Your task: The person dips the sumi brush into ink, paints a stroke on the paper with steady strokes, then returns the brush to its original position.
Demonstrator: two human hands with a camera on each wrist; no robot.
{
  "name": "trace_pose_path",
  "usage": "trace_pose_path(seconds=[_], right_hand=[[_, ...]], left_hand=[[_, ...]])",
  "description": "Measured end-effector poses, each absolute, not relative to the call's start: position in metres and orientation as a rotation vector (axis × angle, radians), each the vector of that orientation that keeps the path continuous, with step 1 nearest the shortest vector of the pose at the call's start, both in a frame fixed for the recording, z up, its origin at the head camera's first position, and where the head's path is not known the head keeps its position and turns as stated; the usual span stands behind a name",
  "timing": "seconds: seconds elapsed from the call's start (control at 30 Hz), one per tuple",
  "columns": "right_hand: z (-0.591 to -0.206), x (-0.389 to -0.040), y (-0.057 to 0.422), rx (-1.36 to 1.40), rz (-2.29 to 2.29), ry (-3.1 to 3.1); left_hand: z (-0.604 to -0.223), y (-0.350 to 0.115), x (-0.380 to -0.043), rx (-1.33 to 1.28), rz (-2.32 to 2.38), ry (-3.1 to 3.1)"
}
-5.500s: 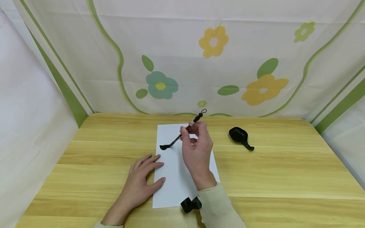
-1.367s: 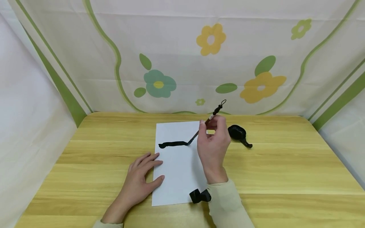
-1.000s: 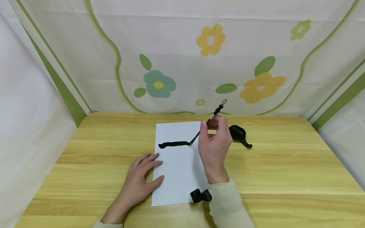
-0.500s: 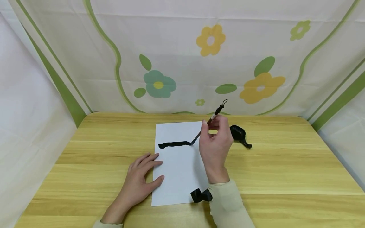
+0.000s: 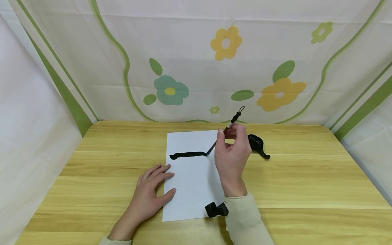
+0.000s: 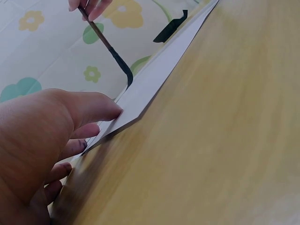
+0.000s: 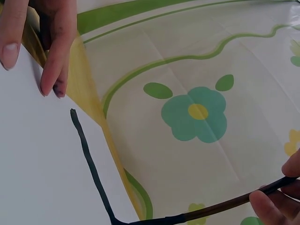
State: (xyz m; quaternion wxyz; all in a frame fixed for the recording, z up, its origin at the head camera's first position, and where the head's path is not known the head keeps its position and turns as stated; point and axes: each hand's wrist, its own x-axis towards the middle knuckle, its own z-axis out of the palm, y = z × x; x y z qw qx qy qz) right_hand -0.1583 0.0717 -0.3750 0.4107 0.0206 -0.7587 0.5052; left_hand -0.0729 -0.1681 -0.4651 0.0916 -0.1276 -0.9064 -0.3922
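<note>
My right hand (image 5: 232,156) pinches the handle of a writing brush (image 5: 213,145), which slants up to the right and ends in a loop. The dark bristles touch a white sheet of paper (image 5: 190,190) at the right end of a thick black ink stroke (image 5: 188,154). In the right wrist view, the brush (image 7: 218,206) meets the end of the stroke (image 7: 91,161). My left hand (image 5: 151,194) lies spread along the sheet's left edge. Its thumb and some fingertips rest on the paper, as the left wrist view shows for the thumb (image 6: 96,105).
A black rounded object with a curved tail (image 5: 258,146) lies right of my right hand, partly behind it. A black angular piece (image 5: 215,210) sits beside the right sleeve over the paper's lower right. A flowered cloth (image 5: 196,61) hangs behind the wooden table (image 5: 306,180).
The brush has travelled right across the sheet, and the black mark has grown from a short blot into a long horizontal stroke. Lately it creeps only slightly. My left hand stays put.
</note>
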Motion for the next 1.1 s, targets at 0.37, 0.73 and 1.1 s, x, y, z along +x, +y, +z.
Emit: trace_pose_path(seconds=[0.37,0.73,1.1], right_hand=[[-0.3735,-0.1594,0.073,0.051,1.271,-1.873],[-0.3721,-0.1597,0.0744,0.025,1.249,-1.86],[-0.3743,-0.1624,0.0793,0.016,1.23,-1.872]], left_hand=[[-0.4644,-0.1679,-0.0728,-0.369,-1.18,-2.701],[-0.4658,-0.1698,-0.0728,-0.367,-1.183,-2.708],[-0.4637,-0.169,-0.0728,-0.366,-1.183,-2.708]])
